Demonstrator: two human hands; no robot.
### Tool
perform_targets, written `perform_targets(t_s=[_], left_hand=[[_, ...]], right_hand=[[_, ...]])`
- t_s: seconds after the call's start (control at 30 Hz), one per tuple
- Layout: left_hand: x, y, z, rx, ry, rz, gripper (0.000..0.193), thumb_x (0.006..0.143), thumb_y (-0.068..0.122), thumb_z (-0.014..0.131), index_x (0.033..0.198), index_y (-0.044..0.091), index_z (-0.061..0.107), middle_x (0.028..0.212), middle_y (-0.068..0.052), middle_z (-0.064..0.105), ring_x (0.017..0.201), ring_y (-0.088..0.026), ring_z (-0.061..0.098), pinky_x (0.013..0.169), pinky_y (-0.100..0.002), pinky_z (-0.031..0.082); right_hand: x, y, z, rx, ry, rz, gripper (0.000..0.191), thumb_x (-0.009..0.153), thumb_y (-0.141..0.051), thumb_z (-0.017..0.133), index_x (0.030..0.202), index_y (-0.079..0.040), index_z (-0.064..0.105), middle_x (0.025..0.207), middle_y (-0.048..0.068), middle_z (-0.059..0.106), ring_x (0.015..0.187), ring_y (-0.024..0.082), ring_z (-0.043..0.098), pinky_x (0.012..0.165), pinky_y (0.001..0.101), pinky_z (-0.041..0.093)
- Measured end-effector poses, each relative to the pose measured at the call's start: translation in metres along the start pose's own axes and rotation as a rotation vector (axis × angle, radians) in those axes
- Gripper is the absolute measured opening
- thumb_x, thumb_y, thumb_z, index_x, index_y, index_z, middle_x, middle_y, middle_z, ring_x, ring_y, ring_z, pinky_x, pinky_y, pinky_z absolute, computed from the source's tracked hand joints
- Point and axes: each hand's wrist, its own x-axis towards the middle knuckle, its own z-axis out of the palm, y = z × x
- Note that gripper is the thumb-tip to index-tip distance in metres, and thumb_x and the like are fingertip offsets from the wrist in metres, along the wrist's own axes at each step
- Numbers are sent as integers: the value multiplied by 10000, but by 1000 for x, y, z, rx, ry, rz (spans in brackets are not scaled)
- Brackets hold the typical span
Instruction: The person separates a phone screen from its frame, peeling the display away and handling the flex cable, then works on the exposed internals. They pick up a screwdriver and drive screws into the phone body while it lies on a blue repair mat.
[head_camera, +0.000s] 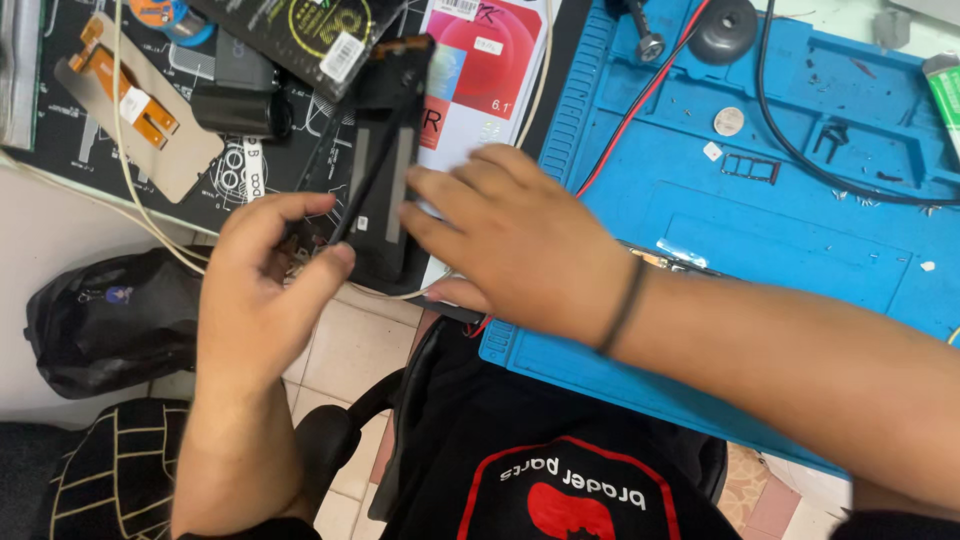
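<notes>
Hands: left hand (262, 290) pinches black phone frame (385, 170), right hand (510, 245) open atop, blue mat (800, 230) beside.

My right hand (510, 250) blurred and hid the dark phone frame's (385, 170) lower right edge; my forearm ran off frame right.

From my remote seat I saw a pale tiled floor (345, 350) below the bench edge. A blue work mat (800, 230) covered the bench beside a dark printed mat (250, 170). A black chair (410, 400) sat underneath.
</notes>
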Motion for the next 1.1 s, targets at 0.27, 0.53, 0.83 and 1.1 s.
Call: perform_targets(t_s=[0.27, 0.53, 0.83, 1.1], left_hand=[[-8, -27, -16, -193, -13, 46, 341, 915, -7, 679, 1252, -50, 651, 1401, -151, 533, 1283, -185, 586, 1111, -284, 462], [-28, -10, -8, -417, 69, 191, 586, 923, 28, 753, 1436, -38, 478, 1462, -120, 459, 1199, -145, 547, 1079, -296, 508], [-39, 28, 71, 12, 74, 496, 867, 762, 140, 907, 1444, 32, 383, 1492, -202, 370, 1348, -335, 481, 1133, -398, 461], [-56, 54, 123, -819, -394, 256, 911, 945, 50, 768, 1583, 79, 119, 1407, -226, 541, 1264, -305, 582, 1148, -445, 492]], right_hand=[[18, 13, 23, -209, -43, 109, 724, 791, -518, 777, 1388, -143, 618, 1385, 164, 575, 1263, 382, 537, 1232, 554, 220], [8, 18, 1, 47, 101, 253, 545, 919, -276, 749, 1377, -10, 620, 1379, 205, 619, 1307, 408, 573, 1233, 594, 268], [-71, -26, -55, 1084, 162, 956, 251, 956, -131, 688, 1162, 7, 659, 999, 69, 752, 883, 110, 714, 739, 264, 605], [-137, -14, -63, 1039, 373, 1130, 88, 987, -76, 641, 1001, 11, 649, 903, 53, 710, 806, 105, 690, 719, 261, 598]])
